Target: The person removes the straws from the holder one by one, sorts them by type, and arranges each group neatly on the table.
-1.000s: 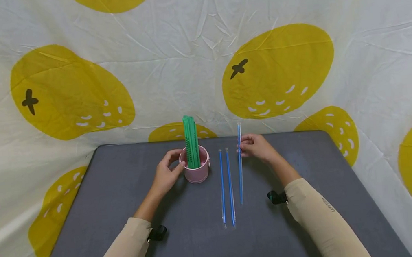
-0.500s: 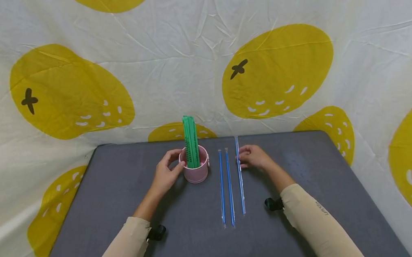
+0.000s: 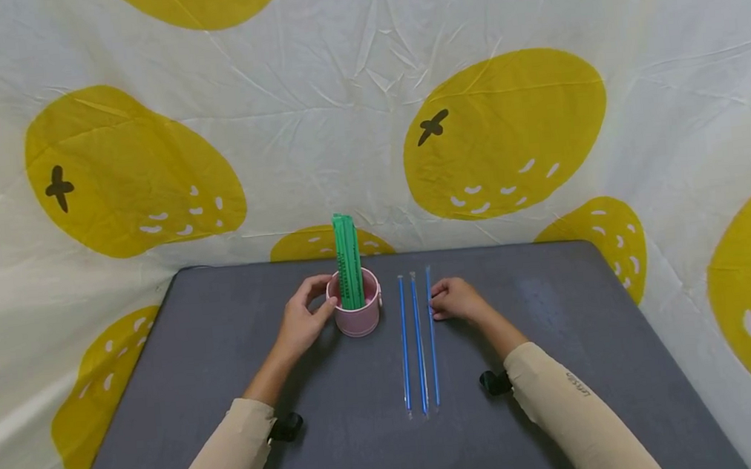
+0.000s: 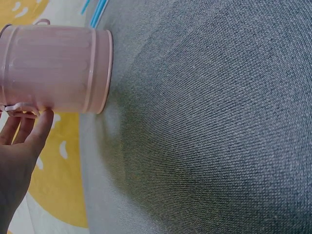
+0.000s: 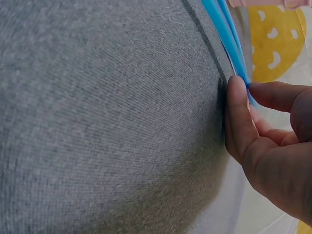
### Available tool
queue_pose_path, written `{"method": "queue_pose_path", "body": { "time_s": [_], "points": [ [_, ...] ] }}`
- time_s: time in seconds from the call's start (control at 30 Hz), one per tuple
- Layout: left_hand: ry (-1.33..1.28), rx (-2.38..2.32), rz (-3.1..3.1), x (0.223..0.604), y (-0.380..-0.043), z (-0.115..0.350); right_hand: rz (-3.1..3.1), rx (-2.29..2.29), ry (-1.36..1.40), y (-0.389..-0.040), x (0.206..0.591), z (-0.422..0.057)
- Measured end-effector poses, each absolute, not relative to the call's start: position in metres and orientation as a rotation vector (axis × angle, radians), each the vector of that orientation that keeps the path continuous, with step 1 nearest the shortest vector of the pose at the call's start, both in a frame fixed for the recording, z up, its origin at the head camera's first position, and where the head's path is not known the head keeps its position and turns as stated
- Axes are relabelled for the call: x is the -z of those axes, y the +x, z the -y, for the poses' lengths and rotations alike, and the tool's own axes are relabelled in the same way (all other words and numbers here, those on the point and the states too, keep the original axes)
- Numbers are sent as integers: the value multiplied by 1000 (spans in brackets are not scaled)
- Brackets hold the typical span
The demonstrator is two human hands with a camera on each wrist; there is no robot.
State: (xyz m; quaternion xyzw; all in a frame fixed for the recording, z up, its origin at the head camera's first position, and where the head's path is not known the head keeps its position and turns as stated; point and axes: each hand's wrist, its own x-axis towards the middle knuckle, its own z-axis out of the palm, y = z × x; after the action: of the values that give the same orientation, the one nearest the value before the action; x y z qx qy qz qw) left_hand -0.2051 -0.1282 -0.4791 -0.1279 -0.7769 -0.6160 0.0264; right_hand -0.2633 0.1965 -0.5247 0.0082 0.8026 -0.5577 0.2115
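Observation:
In the head view a small pink metal bucket [image 3: 359, 319] stands upright with several long green printed packets [image 3: 348, 263] in it. My left hand [image 3: 301, 317] grips its left side; the left wrist view shows the fingertips at the small side handle [image 4: 22, 108]. My right hand [image 3: 459, 299] pinches a blue drinking straw [image 3: 435, 363] in a clear wrapper, between thumb and fingertips in the right wrist view. Left of it lie two more wrapped blue straws, a middle straw [image 3: 420, 350] and a left straw [image 3: 405, 351], roughly parallel.
A dark grey cloth-covered table [image 3: 340, 446] carries everything. Behind it hangs a white cloth [image 3: 338, 118] with large yellow fruit prints, close to the table's back edge. Black wrist cameras [image 3: 288, 426] stick out under both sleeves.
My right hand has moved down and slightly left, bringing its straw down beside the other two, nearly level with them. The left hand and bucket have stayed in place.

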Motion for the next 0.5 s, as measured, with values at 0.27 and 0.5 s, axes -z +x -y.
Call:
{"method": "queue_pose_path", "body": {
  "time_s": [0.27,0.5],
  "points": [
    [-385,1888,2422,478,-207,128,-2321,1397,104,-266,519,-188],
    [-334,1912,2398,502,-221,130,-2529,1106,41,-274,519,-183]
  ]
}}
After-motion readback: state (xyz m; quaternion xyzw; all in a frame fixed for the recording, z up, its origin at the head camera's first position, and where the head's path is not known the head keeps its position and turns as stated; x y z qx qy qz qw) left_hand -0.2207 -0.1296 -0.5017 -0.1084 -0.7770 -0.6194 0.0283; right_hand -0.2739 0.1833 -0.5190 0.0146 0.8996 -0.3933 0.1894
